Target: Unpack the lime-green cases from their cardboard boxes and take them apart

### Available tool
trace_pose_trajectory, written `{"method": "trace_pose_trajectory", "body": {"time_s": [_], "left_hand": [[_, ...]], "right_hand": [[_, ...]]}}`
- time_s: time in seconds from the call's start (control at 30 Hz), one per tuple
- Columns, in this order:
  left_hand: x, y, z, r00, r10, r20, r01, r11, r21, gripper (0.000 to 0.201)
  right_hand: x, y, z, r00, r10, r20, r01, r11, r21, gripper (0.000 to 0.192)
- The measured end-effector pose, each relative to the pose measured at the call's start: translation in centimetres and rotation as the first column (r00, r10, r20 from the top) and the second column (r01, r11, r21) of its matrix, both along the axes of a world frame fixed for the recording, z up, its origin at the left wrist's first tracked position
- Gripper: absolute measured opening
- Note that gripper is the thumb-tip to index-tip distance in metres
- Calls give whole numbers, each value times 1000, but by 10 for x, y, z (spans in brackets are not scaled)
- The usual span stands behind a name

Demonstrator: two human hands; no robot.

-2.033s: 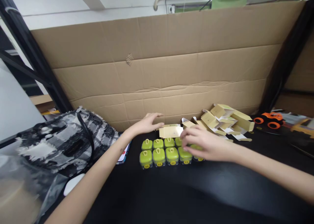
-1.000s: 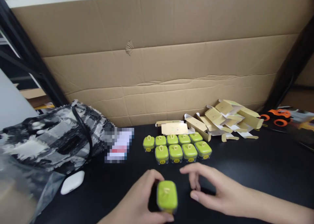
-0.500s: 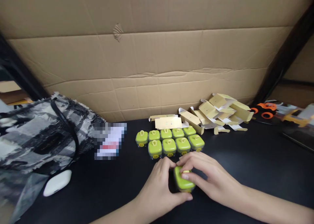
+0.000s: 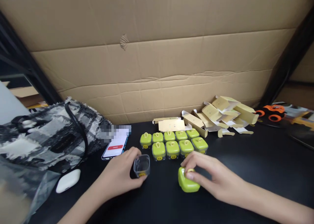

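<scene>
Left hand [image 4: 117, 175] fingers gripping clear cup [image 4: 141, 165], right hand [image 4: 211, 178] fingers pinching green lid [image 4: 187, 182], boxes [image 4: 173, 144] just beyond fingers.

This looks like a small packing station in a workshop or stockroom. A black table [image 4: 245, 171] is screened at the back by a large sheet of corrugated cardboard [image 4: 159, 63], with black metal rack posts [image 4: 282, 77] at the sides. Identical green-lidded boxes [image 4: 173, 144] stand in rows beside a heap of unfolded paper cartons [image 4: 220, 117].
</scene>
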State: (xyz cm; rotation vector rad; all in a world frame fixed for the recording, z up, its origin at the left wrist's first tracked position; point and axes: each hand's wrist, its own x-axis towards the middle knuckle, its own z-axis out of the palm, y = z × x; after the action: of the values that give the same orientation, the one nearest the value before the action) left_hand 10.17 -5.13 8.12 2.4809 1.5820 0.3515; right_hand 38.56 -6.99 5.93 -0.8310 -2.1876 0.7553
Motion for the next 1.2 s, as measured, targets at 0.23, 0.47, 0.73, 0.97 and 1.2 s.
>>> {"method": "trace_pose_trajectory", "body": {"time_s": [0.23, 0.47, 0.73, 0.97, 1.2], "left_hand": [[-6, 30, -24, 969, 73, 238, -73, 997, -5, 46], [-8, 25, -40, 924, 52, 380, -43, 999, -32, 44], [-26, 64, -16, 893, 71, 445, -60, 997, -40, 38], [-24, 110, 14, 923, -176, 341, 272, 928, -256, 33], [-23, 119, 7, 898, -290, 331, 393, 867, -306, 32]], "right_hand": [[-9, 4, -5, 983, -28, 182, 22, 999, 35, 9], [-7, 2, -2, 976, -6, 218, -10, 997, 73, 10], [-49, 56, 42, 941, -199, 273, 85, 922, 379, 10], [-109, 131, 48, 858, -242, 452, 31, 904, 426, 27], [-111, 124, 39, 871, -261, 416, 62, 899, 434, 29]]}}
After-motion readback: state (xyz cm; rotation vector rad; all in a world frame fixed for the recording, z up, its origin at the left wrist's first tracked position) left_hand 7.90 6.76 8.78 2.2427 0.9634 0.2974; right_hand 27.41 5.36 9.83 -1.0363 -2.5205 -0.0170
